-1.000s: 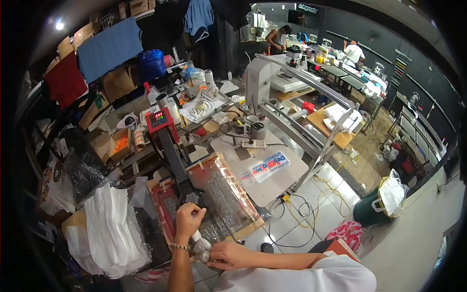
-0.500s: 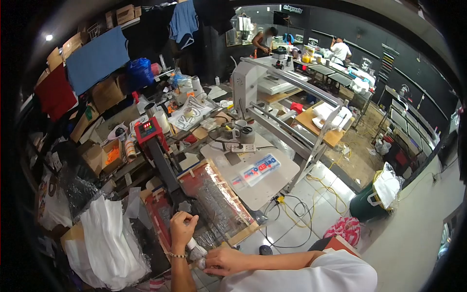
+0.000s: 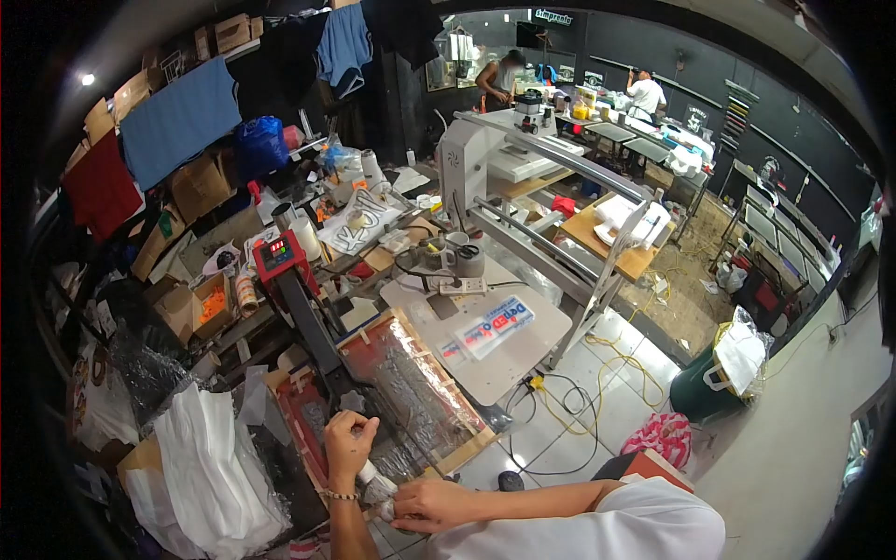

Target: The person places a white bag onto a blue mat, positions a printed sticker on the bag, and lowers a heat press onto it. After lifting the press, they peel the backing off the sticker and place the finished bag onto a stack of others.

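Note:
My left hand (image 3: 350,442) is closed in a fist, low at the front end of a heat press (image 3: 322,341) with a red control box (image 3: 277,254). What its fingers wrap round is hidden from above. Just right of that wrist lies a whitish, crumpled, plastic-wrapped piece (image 3: 378,487). My right hand (image 3: 431,504) is curled at the lower end of this piece, fingers against it. Beyond both hands, a wood-edged frame (image 3: 397,345) with a shiny, dark red-brown surface lies beside the press.
A stack of white sheets (image 3: 210,467) stands at left. Past the frame, a pale board (image 3: 523,359) holds a printed DepED sheet (image 3: 492,327) and a power strip (image 3: 464,287). A large grey press (image 3: 467,163) stands behind. Cables (image 3: 569,406) and a green bin (image 3: 700,397) are at right; two people work far back.
The view has shifted slightly, so the background sits a little further left. Both hands keep nearly the same place and pose.

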`<state>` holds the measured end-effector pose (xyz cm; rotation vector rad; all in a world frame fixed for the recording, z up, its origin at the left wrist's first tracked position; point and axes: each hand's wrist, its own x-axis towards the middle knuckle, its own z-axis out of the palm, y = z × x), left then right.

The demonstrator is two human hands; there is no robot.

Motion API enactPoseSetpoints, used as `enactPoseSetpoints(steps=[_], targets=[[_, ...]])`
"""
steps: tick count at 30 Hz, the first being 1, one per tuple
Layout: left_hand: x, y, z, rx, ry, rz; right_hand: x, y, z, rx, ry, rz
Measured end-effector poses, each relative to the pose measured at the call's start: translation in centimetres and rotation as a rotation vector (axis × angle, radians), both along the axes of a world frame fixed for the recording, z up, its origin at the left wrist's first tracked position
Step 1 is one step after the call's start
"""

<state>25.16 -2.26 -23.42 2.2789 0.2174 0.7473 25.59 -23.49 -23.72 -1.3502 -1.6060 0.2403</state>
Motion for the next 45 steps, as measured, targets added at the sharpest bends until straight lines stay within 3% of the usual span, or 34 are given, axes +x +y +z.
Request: enactPoseSetpoints(steps=[15, 17, 18, 19, 20, 21, 22, 23, 25, 27, 29, 31, 32, 33, 35, 37, 39, 42, 44, 45], targets=[[0.1, 0.2, 0.1, -0.003, 0.049, -0.004, 0.0, -0.1, 0.1, -0.041, -0.016, -0.005], [0.7, 0.4, 0.0, -0.053, -0.238, 0.106, -0.1, 0.0, 0.2, -0.031, -0.026, -0.015], [0.4, 0.9, 0.1, 0.044, -0.141, 0.306, -0.2, 0.0, 0.5, -0.029, -0.089, -0.094], [0.5, 1.4, 0.0, 0.044, -0.142, 0.307, -0.3, -0.1, 0.7, -0.026, -0.151, -0.174], [1.2, 2.0, -0.3, -0.054, -0.014, 0.384, -0.6, -0.2, 0.4, -0.024, -0.152, -0.172], [1.9, 3.1, -1.1, -0.151, 0.112, 0.462, -1.2, -0.4, -0.2, -0.193, -0.285, -0.207], [3.0, 5.8, -5.3, -0.231, 0.149, 0.419, -1.6, -0.5, -0.6, -0.363, -0.42, -0.236], [3.2, 5.8, -5.4, -0.235, 0.143, 0.434, -1.4, -0.9, 0.0, -0.36, -0.427, -0.221], [3.1, 5.4, -4.4, -0.528, 0.098, 0.304, -1.4, -1.4, 1.7, -0.527, -0.419, -0.182], [3.5, 5.5, -4.1, -0.647, 0.157, 0.313, -1.0, -0.9, 0.7, -0.503, -0.4, -0.112], [3.9, 6.5, -4.7, -0.66, 0.179, 0.301, -0.3, -0.8, 1.9, -0.589, -0.367, -0.097], [3.7, 6.4, -1.6, -0.321, 0.21, 0.263, -0.9, -1.2, 7.5, -0.613, -0.426, -0.113], [4.1, 6.7, -0.4, -0.368, 0.144, 0.226, -0.1, -1.2, 10.1, -0.602, -0.466, -0.113], [3.2, 5.7, 3.8, -0.586, 0.284, 0.1, -0.4, -1.4, 12.1, -0.601, -0.48, -0.098], [3.6, 7.0, 4.2, -0.275, 0.36, 0.226, -0.2, -1.2, 16.5, -0.605, -0.51, -0.113], [2.5, 7.3, 7.3, -0.56, 0.395, 0.156, 0.0, -1.0, 20.4, -0.623, -0.561, -0.139], [-0.1, 10.2, 7.9, -0.782, 0.314, -0.037, 0.2, -0.9, 22.5, -0.398, -0.632, -0.216], [-6.0, 15.2, 9.6, -0.586, 0.182, 0.187, 1.7, 0.3, 27.4, -0.021, -0.829, -0.399], [-9.6, 21.5, 5.8, -0.504, 0.127, 0.371, 3.6, 2.6, 30.7, 0.327, -0.977, -0.599], [-11.1, 24.9, 2.4, -0.467, 0.144, 0.468, 5.1, 4.5, 32.5, 0.396, -0.87, -0.653]])
